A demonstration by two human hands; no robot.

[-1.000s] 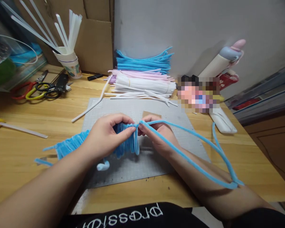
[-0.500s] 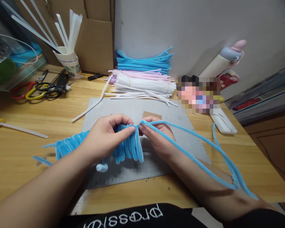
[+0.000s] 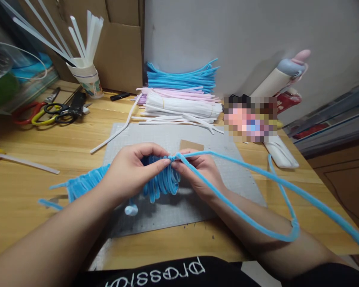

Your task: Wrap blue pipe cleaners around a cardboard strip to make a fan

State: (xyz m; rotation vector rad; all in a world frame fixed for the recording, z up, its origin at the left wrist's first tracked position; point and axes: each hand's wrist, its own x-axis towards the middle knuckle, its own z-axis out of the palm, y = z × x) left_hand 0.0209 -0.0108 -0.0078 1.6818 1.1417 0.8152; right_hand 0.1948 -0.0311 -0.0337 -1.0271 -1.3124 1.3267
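A row of looped blue pipe cleaners (image 3: 161, 183) hangs between my two hands above the grey cutting mat (image 3: 134, 221). My left hand (image 3: 131, 169) pinches its top edge with thumb and forefinger. At the right end of the row my right hand (image 3: 202, 171) pinches the blue stems where they meet. From there two long blue stems (image 3: 251, 169) run right over my right forearm; one bends back in a loop. More blue loops (image 3: 88, 181) show left of my left wrist, partly hidden by the forearm. A small pale blue knob (image 3: 131, 210) sits below my left hand.
Bundles of blue (image 3: 182, 77) and white pipe cleaners (image 3: 182, 107) lie by the wall. Scissors (image 3: 64, 113), a cup of white sticks (image 3: 86, 79) and a yellow-handled tool (image 3: 26, 162) are at left. A bottle (image 3: 275, 77) and a white case (image 3: 283, 153) stand right.
The long blue stem at right has swung outward toward the lower right. The end loops of the row have shifted and curled under. Both hands stay nearly in place, still pinching.
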